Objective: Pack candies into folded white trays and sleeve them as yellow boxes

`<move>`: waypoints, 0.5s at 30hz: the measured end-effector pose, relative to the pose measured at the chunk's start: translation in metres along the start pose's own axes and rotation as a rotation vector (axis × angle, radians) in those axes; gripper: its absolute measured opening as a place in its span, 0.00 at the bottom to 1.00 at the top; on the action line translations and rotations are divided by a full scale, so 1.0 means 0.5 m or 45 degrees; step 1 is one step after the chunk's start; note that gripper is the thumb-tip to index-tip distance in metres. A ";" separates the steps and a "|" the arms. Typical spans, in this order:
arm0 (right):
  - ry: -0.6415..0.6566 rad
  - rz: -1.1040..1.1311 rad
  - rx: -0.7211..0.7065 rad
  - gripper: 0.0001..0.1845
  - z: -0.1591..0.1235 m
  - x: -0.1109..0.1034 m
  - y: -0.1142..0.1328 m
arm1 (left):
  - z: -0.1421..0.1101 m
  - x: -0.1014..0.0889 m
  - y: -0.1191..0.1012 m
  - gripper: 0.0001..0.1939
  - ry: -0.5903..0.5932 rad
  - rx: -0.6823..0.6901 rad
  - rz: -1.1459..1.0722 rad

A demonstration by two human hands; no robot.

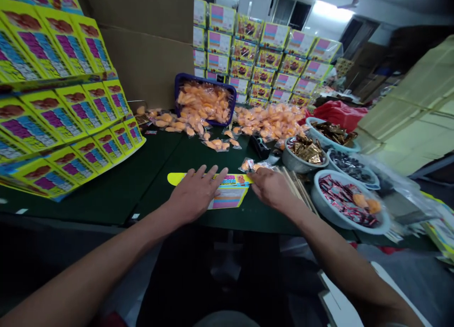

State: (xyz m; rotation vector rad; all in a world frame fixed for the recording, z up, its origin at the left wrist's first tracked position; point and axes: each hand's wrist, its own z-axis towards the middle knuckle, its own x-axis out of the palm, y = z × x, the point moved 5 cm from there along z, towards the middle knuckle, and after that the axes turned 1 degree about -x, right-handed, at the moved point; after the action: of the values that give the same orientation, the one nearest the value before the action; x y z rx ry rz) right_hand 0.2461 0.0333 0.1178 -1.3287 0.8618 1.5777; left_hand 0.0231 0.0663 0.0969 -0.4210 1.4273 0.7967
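A yellow printed cardboard box (227,200) lies on the green table in front of me, with striped pink, blue and orange panels and a rounded yellow flap (174,178) sticking out at its left end. My left hand (197,193) rests flat on the box, its fingers stretched out and apart. At the right end, my right hand (269,187) has its fingers curled and closed on the box's edge. Just behind the box lie small orange pieces in clear wrappers (245,164). Both hands hide parts of the box.
Yellow boxes (53,109) are stacked at left. A purple basket (232,110) of orange wrapped pieces stands at the back, more pieces around it. A black tape dispenser (259,147) is near the middle. Basins, one with dark red packets (342,199), stand at right.
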 end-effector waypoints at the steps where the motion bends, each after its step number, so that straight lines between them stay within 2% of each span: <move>1: 0.038 -0.002 -0.013 0.15 0.009 -0.006 -0.001 | 0.001 0.002 0.001 0.33 0.003 -0.001 -0.017; 4: 0.075 0.167 0.004 0.11 0.040 -0.032 -0.013 | 0.006 0.010 0.001 0.34 0.004 0.006 -0.056; 7: 0.072 0.510 0.080 0.13 0.069 -0.044 -0.029 | 0.010 0.016 0.002 0.34 0.008 -0.010 -0.087; 10: 0.062 0.809 0.207 0.11 0.082 -0.033 -0.038 | 0.011 0.015 0.002 0.34 -0.001 -0.025 -0.106; 13: 0.023 1.073 0.423 0.05 0.073 -0.010 -0.040 | 0.009 0.014 0.000 0.34 -0.013 -0.023 -0.114; 15: -0.012 1.211 0.566 0.04 0.063 0.001 -0.037 | 0.008 0.014 0.000 0.34 -0.025 -0.015 -0.113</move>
State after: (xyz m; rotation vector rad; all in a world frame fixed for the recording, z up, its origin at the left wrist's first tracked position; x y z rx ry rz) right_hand 0.2514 0.0687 0.1236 -0.5836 1.8822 1.8853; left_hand 0.0256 0.0707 0.0906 -0.4809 1.3766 0.7365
